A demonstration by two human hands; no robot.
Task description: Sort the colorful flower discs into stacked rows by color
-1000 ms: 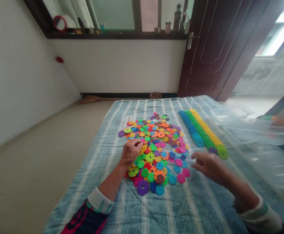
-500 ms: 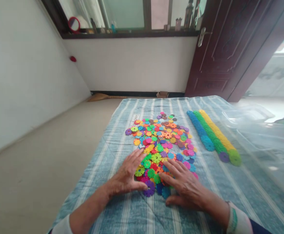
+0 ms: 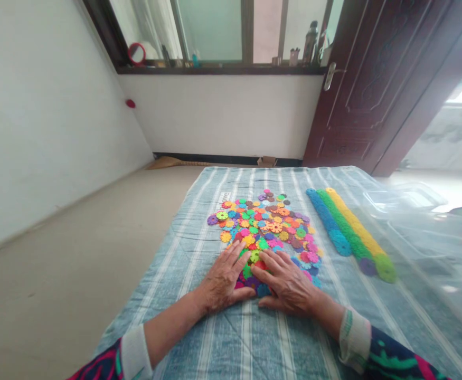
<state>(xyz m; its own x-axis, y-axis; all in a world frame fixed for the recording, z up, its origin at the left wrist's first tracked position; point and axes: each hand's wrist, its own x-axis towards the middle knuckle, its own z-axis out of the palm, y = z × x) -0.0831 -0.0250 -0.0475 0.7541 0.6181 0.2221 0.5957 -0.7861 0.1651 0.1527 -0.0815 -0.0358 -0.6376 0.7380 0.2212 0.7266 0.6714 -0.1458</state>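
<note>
A loose pile of colourful notched plastic discs (image 3: 276, 227) is spread over the striped bed cover (image 3: 191, 232). My left hand (image 3: 226, 274) lies on the near left edge of the pile, fingers stretched forward and thumb pointing right. On the near right part rests my right hand (image 3: 288, 279), palm down with its fingers extended. Both hands touch the discs and hide some of those beneath them. The two thumbs come close together at the pile's near edge.
To the right lie long rows of overlapped discs: a blue row (image 3: 328, 219), a green row (image 3: 343, 229) and a yellow row (image 3: 357, 232). Beyond them are clear plastic boxes (image 3: 405, 198). A dark red door (image 3: 357, 95) and a broom (image 3: 167, 162) are farther off.
My hands have moved forward and closer together over the near part of the pile, pushing the nearest discs inward. The camera view has tilted slightly upward.
</note>
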